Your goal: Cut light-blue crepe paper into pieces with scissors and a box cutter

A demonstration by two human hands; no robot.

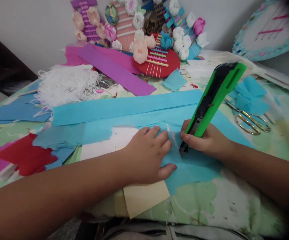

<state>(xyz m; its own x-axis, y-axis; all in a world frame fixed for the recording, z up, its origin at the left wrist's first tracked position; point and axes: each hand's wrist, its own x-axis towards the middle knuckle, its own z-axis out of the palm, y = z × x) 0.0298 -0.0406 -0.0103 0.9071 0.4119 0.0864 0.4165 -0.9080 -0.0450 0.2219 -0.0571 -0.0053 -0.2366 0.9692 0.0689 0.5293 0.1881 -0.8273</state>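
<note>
My right hand (pixel 207 140) grips a green and black box cutter (pixel 207 100), its blade end down against a sheet of turquoise crepe paper (pixel 194 173). From the blade a pale slit runs up and to the left through the paper. Just left of that slit, my left hand (pixel 152 153) lies palm down with fingers spread, pressing on the paper. Beneath it show a white sheet (pixel 99 148) and a cream piece of paper (pixel 146 196). A folded turquoise strip (pixel 124 108) lies along the far side of the sheet.
Gold-handled scissors (pixel 252 121) lie at the right, near crumpled turquoise paper (pixel 252 95). A heap of white string (pixel 66 83) and a purple strip (pixel 119 71) are farther back. Red paper (pixel 28 153) is at the left. Decorated craft pieces (pixel 157 60) line the wall.
</note>
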